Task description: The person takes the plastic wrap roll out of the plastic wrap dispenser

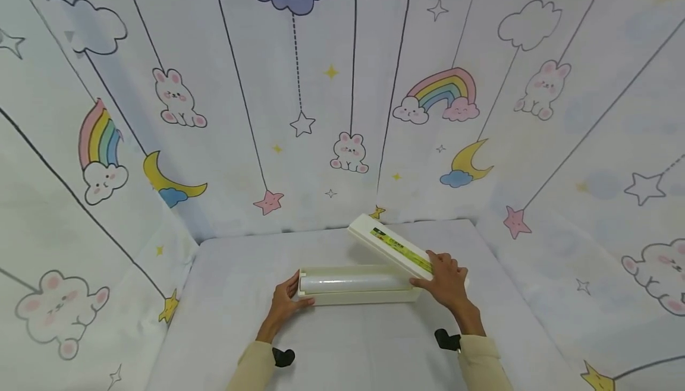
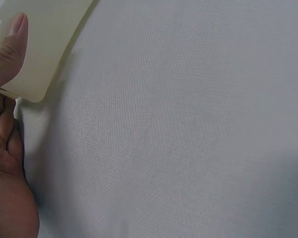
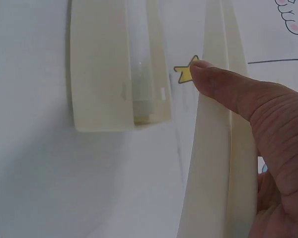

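Observation:
A long cream plastic box lies on the white cloth with a roll of clear plastic film inside it. At its left end my left hand grips the box, thumb on the front wall in the left wrist view. My right hand holds the box's cream lid, which carries a green and yellow label. The lid is raised and tilted over the right part of the box, its far end pointing up and left. In the right wrist view the thumb presses the lid's edge, apart from the box.
The table's white cloth surrounds the box. Behind and at both sides hang white curtains printed with rabbits, stars and rainbows. Each wrist wears a dark strap piece below a cream sleeve.

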### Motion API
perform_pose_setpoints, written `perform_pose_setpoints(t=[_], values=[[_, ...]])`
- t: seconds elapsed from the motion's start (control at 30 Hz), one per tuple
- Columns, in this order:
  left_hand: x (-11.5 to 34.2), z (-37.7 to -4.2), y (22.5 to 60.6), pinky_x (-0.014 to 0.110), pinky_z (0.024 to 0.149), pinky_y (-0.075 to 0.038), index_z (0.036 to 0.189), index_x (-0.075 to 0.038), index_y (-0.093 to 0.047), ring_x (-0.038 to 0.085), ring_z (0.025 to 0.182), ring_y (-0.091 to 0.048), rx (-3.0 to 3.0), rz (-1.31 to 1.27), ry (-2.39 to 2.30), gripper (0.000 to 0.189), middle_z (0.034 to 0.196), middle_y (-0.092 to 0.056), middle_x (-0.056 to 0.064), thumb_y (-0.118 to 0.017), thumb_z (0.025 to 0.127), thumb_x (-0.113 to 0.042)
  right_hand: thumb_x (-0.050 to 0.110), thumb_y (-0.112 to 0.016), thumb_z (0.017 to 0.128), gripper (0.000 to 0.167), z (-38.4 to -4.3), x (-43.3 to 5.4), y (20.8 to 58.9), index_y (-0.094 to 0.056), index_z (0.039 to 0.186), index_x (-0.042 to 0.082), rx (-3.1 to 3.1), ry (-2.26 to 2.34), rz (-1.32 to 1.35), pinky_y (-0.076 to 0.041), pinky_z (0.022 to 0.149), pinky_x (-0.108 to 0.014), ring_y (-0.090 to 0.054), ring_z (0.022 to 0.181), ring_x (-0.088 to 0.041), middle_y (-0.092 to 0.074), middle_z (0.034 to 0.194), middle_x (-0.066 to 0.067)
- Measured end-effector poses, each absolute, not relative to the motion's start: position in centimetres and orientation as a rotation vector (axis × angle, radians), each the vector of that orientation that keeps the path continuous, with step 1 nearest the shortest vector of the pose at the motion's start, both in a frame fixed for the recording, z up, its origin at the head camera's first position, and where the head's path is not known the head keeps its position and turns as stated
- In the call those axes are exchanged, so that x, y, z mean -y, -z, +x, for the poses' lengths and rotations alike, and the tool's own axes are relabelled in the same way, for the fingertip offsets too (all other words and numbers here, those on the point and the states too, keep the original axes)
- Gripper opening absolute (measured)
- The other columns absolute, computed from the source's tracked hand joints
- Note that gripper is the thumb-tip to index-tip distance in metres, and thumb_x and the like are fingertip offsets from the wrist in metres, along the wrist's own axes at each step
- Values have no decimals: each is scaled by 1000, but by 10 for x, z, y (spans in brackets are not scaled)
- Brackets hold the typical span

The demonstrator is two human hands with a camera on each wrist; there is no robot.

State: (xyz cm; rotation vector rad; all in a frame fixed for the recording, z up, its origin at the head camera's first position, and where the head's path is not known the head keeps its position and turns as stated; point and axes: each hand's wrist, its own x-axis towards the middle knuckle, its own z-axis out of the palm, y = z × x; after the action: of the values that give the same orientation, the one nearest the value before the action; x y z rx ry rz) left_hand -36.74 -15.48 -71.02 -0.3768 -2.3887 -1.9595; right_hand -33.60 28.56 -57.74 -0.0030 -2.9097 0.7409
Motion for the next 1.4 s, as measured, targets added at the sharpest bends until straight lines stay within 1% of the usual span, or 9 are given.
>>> perform_pose_setpoints(t=[0.07,0.27,0.53,0.7,0.77,0.9,0.97,1.13,1.4], values=[[155,-368,712,32,126,-46,161,14,-40,52,151,-49,2379,-388,1949,101,163,-45,36,-97,80,-7,42,-91,87,94,-335,-287,578,-49,160,0,2894,-739,-15,-30,94,-63,-48,124,-47,-53,143,-31],[153,-370,711,45,128,-42,161,14,-39,53,152,-47,2370,-350,1990,102,165,-44,34,-97,79,-3,41,-90,88,92,-332,-290,579,-49,160,1,2860,-750,-47,-30,93,-63,-47,122,-50,-52,140,-33],[153,-368,711,30,126,-45,161,14,-40,53,151,-48,2367,-362,1984,102,164,-45,34,-97,79,-4,39,-88,91,89,-324,-293,577,-47,160,1,2883,-750,-96,-30,95,-65,-46,129,-53,-52,142,-34],[154,-368,712,22,125,-43,163,11,-39,50,153,-47,2392,-346,1986,101,166,-44,31,-96,81,-4,38,-88,92,89,-320,-294,576,-45,161,1,2889,-748,-114,-30,95,-66,-46,129,-53,-50,142,-35],[153,-368,712,26,128,-41,164,9,-38,48,156,-45,2397,-309,2021,101,168,-43,27,-96,82,-4,37,-88,92,90,-319,-294,576,-44,161,0,2892,-743,-118,-30,96,-66,-45,129,-53,-49,143,-35],[152,-369,712,44,132,-36,165,7,-38,46,157,-45,2403,-288,2035,101,170,-43,25,-95,83,-4,37,-88,91,91,-318,-296,577,-43,162,0,2899,-721,-125,-31,96,-67,-45,129,-53,-49,144,-35],[151,-369,712,48,132,-34,165,7,-37,45,157,-44,2407,-276,2043,101,170,-43,25,-95,83,-3,37,-88,91,92,-318,-297,578,-43,162,-1,2901,-712,-133,-32,97,-68,-45,129,-53,-49,144,-36],[150,-368,711,49,132,-33,165,6,-38,44,158,-44,2412,-257,2053,101,170,-43,24,-95,82,-2,39,-88,91,96,-317,-300,579,-40,163,-2,2903,-691,-162,-33,99,-71,-45,128,-55,-48,145,-37],[150,-366,706,55,127,-38,162,11,-40,51,153,-48,2410,-315,1974,99,166,-46,30,-96,81,-2,39,-87,91,97,-312,-306,579,-39,162,-5,2913,-647,-185,-34,99,-73,-46,128,-57,-48,145,-40]])
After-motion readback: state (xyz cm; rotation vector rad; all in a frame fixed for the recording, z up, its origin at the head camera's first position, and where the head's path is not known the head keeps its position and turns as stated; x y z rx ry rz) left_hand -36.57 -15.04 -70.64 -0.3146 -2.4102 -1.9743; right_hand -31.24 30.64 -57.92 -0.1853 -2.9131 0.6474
